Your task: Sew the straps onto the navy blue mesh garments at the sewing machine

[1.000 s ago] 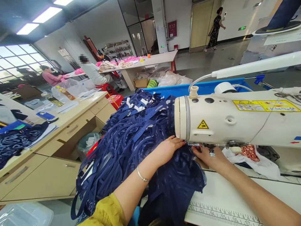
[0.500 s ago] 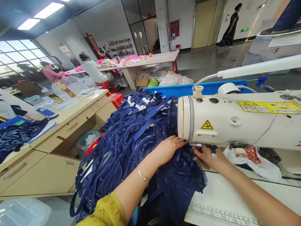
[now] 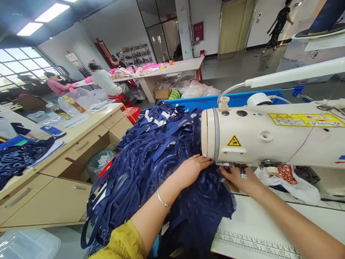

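Observation:
A white sewing machine stands over a navy mesh garment that hangs down over the table's front edge. My left hand presses on the garment just left of the machine head, fingers together, thumb out of sight; a silver bangle circles the wrist. On the other side of the needle area, my right hand is partly covered by the machine, its fingertips closed at the garment's edge. The needle and the stitching spot are hidden. To the left lies a large heap of navy strappy garments with white labels.
A ruler-marked table edge runs along the front. Beside the heap stands a beige drawer desk with bottles. A blue cloth tray lies behind the machine. Copper-coloured fabric lies under its arm. Several people sit or walk farther off.
The view has shifted slightly, so the machine sits a little further left and higher. Both hands keep nearly the same place on the garment. A person in the background has walked right.

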`<act>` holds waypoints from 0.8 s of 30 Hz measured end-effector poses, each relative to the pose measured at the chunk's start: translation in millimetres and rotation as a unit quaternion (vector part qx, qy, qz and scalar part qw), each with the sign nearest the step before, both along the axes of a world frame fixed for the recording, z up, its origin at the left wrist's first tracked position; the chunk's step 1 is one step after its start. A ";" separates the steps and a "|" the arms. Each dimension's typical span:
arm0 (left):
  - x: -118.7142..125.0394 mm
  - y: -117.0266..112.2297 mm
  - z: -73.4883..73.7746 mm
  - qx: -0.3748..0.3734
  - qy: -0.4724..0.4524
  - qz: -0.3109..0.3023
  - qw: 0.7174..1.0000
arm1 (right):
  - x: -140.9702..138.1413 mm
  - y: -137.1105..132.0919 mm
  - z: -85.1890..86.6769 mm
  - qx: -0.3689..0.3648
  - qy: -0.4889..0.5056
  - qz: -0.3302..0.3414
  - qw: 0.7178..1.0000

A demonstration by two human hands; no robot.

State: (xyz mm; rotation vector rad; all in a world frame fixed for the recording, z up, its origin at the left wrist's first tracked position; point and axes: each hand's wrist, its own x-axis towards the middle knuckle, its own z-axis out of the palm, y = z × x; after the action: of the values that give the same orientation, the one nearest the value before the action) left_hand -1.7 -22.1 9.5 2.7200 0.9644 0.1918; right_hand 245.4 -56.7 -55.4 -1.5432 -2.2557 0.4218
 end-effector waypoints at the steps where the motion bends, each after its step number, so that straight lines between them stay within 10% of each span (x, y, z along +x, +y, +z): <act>1: -0.2 -0.2 -0.4 0.003 0.001 0.000 1.000 | -0.4 -0.5 -0.7 0.003 0.000 -0.004 1.000; 24: -0.3 -0.8 0.4 0.003 0.012 0.003 1.000 | -2.7 5.8 -14.2 0.063 -0.016 -0.032 0.997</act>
State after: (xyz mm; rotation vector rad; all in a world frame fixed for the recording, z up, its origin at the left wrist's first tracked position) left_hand -2.0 -22.9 9.9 2.7311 0.9798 0.1633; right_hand 242.8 -50.9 -69.6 -1.5637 -2.2032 0.2343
